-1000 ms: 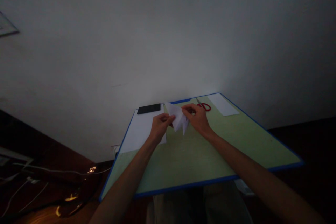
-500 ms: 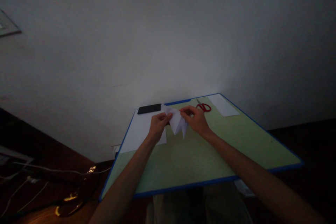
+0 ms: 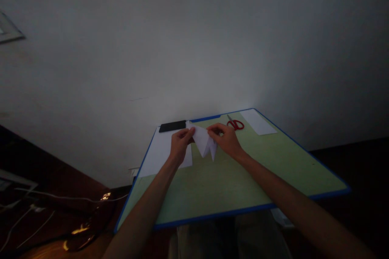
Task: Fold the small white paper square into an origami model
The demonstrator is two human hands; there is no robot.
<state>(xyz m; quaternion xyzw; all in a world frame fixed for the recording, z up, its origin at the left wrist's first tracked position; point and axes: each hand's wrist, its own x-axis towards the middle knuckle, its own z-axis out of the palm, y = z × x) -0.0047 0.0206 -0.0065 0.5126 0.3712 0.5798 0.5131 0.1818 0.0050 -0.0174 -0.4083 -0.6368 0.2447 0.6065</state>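
A folded white paper (image 3: 204,141) with pointed flaps hangs between my two hands above the far middle of a green table. My left hand (image 3: 179,145) pinches its left upper edge with closed fingers. My right hand (image 3: 226,141) pinches its right upper edge, fingers closed too. The paper's points hang down toward the table.
The green table (image 3: 231,186) has a blue rim. A white sheet (image 3: 161,151) lies at its far left under my left hand, with a black phone (image 3: 172,126) behind it. Red scissors (image 3: 235,124) and another white sheet (image 3: 258,122) lie at the far right. Cables (image 3: 36,210) cross the floor at left.
Both hands have shifted slightly away from me and to the left with the folded paper, which has spread a little wider between them.
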